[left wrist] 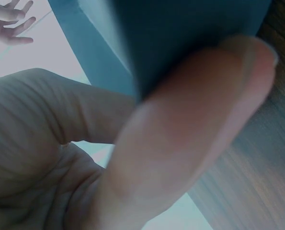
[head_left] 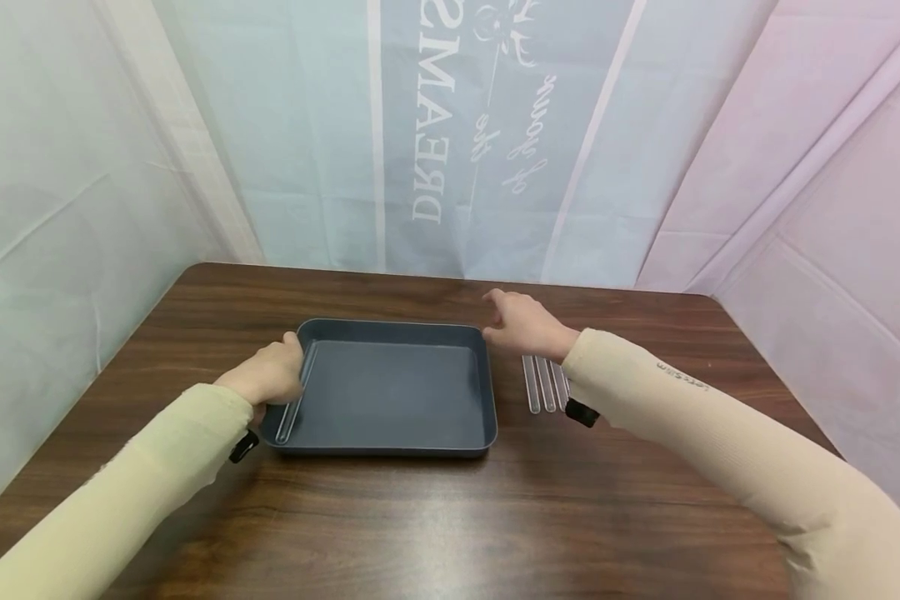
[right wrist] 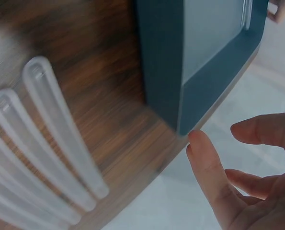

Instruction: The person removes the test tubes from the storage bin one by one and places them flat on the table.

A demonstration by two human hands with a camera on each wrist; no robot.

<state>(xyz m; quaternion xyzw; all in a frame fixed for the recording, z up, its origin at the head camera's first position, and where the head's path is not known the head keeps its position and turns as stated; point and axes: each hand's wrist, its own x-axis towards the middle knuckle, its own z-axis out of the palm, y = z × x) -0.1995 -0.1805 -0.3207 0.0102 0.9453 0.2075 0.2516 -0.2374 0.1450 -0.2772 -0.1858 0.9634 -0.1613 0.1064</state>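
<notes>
A dark grey baking tray (head_left: pixel 393 387) lies on the wooden table. My left hand (head_left: pixel 273 371) pinches its left wall; in the left wrist view the thumb (left wrist: pixel 180 124) presses the tray's wall (left wrist: pixel 176 28) from outside. Inside the tray, along its left side, lies a clear test tube (head_left: pixel 288 421), partly hidden behind the left hand. By the tray's far right corner, my right hand (head_left: pixel 528 325) hovers with its fingers apart and nothing between them. Several more clear test tubes (right wrist: pixel 61 124) lie side by side on the table, partly covered by the right forearm in the head view.
The brown wooden table (head_left: pixel 435 525) runs back to a hanging light-blue cloth (head_left: pixel 307 150) with printed lettering. Pale cloth walls (head_left: pixel 855 233) stand at both sides. Dark straps or devices (head_left: pixel 581 412) sit at the wrists under cream sleeves.
</notes>
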